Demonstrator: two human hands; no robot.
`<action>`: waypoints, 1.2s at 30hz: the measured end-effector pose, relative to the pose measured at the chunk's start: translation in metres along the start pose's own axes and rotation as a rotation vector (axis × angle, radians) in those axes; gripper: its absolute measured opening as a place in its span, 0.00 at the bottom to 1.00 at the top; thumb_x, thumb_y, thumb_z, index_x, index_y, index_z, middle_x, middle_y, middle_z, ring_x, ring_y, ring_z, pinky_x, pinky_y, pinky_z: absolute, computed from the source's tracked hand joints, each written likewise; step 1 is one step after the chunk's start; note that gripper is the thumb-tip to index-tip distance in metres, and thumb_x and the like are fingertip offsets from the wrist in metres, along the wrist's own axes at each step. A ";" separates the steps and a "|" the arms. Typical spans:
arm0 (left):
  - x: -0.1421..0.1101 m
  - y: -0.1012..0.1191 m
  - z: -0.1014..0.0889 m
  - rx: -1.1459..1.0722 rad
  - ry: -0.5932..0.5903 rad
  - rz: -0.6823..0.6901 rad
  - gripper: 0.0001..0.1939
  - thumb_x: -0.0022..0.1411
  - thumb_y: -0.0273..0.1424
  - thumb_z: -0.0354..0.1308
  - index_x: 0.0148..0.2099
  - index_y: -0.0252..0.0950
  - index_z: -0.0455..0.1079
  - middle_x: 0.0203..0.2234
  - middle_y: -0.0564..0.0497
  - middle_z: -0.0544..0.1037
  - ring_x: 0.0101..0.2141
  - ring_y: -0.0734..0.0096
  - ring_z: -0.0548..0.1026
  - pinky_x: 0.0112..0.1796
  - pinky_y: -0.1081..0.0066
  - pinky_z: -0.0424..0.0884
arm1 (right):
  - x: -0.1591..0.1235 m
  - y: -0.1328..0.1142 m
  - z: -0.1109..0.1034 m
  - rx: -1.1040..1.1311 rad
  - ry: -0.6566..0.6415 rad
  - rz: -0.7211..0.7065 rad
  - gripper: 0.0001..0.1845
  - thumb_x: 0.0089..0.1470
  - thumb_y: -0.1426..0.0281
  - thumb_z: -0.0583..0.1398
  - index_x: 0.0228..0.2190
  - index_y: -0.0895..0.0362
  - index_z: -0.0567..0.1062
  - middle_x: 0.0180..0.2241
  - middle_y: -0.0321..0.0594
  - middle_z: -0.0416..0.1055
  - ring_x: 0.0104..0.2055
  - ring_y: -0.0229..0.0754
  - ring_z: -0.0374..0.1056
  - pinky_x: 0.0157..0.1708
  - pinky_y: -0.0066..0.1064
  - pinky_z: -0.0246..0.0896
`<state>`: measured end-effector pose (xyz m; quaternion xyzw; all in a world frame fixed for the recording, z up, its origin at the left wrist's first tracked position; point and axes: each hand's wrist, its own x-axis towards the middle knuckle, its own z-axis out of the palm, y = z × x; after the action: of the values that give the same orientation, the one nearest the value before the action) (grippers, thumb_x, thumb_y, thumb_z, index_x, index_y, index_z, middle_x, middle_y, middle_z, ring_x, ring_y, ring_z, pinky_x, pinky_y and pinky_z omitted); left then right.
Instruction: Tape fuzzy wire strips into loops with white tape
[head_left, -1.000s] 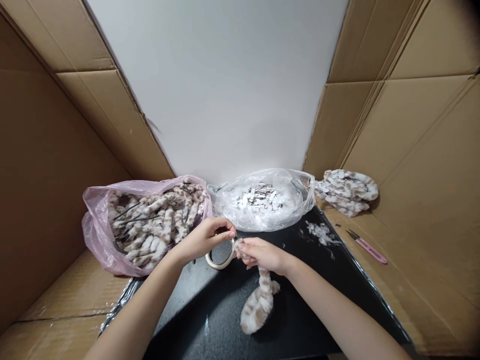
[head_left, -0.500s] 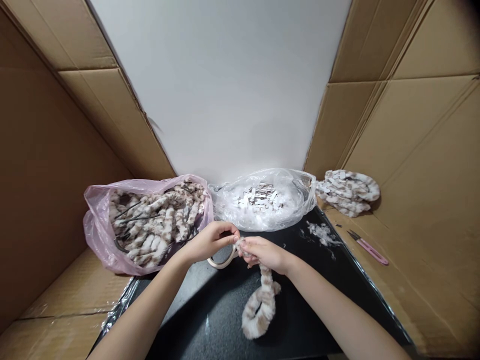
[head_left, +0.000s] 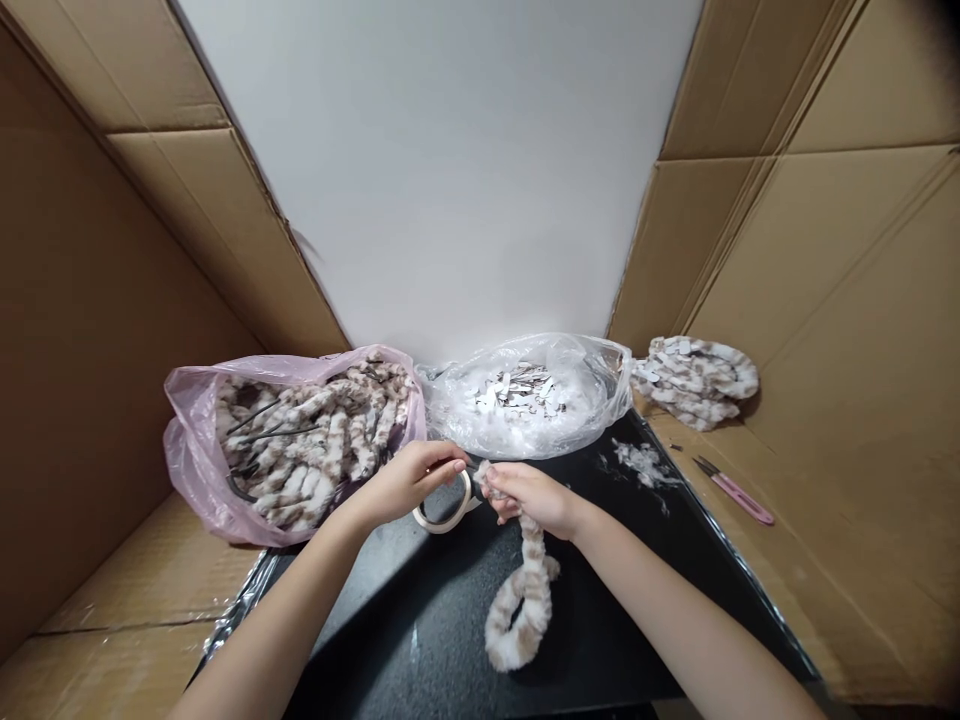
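At lower centre, I see the right hand [head_left: 534,497] gripping the furry strip [head_left: 534,590]. The left hand [head_left: 422,480] has fingertips pinched together, above the tape roll [head_left: 442,527].

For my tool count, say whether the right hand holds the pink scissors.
No, the scissors lie on the cardboard while the right hand grips a furry strip.

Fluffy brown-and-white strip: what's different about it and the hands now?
The fluffy brown-and-white strip's lower loop now shows an open hole. The left hand has moved slightly left, away from the strip's upper end. The right hand still grips the strip; the pink-handled metal snips stayed put.
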<state>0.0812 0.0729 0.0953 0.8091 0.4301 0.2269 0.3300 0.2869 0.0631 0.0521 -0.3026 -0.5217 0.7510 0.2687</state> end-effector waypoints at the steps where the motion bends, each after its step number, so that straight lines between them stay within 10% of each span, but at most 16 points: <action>1: 0.000 0.001 0.000 0.034 0.003 0.020 0.15 0.65 0.38 0.50 0.35 0.34 0.73 0.25 0.51 0.74 0.27 0.70 0.69 0.29 0.75 0.64 | 0.000 0.000 0.001 0.000 -0.004 0.004 0.26 0.48 0.46 0.60 0.27 0.58 0.66 0.16 0.24 0.49 0.19 0.29 0.43 0.28 0.27 0.51; 36: 0.005 0.017 0.013 0.350 -0.045 0.240 0.12 0.67 0.28 0.49 0.33 0.34 0.71 0.28 0.50 0.70 0.29 0.71 0.70 0.31 0.75 0.64 | -0.002 0.004 0.001 -0.009 -0.004 0.032 0.24 0.50 0.48 0.58 0.27 0.58 0.64 0.15 0.23 0.50 0.18 0.29 0.43 0.27 0.26 0.52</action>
<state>0.1013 0.0660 0.0992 0.9043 0.3560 0.1683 0.1646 0.2870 0.0602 0.0492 -0.3108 -0.5205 0.7536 0.2542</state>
